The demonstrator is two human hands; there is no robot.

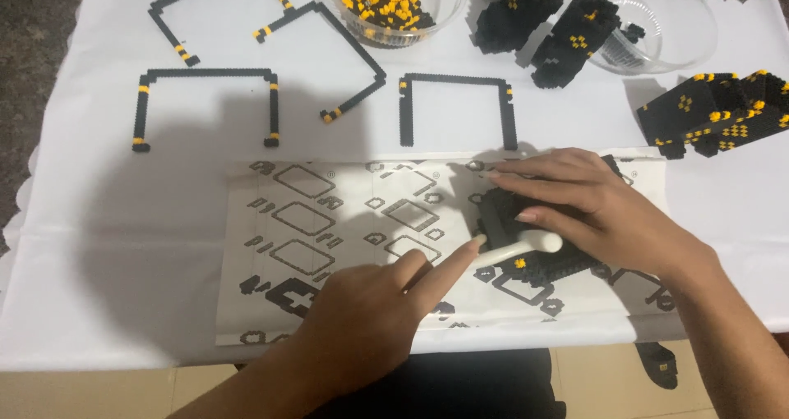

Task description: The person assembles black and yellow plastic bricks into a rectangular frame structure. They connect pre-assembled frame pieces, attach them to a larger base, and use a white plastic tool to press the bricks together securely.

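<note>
seen from the head camera, a person's right hand lies flat, fingers spread narrow, over a black brick model with small yellow studs, pressing it onto a printed instruction sheet. the left hand is mostly curled, its index finger stretched out so the tip touches the near end of a short white tool; the tool's far end sits under the right hand's fingers, across the model. whether either hand truly grips the tool cannot be told. the sheet lies on a white tablecloth. beyond both hands, four thin black brick frames with yellow tips lie flat on the cloth, well apart from the model. further beyond, a clear bowl holds loose black and yellow pieces, and a second clear bowl sits beside two black brick blocks. to the right of the right hand, more finished black blocks with yellow dots rest near the cloth's edge.
</note>
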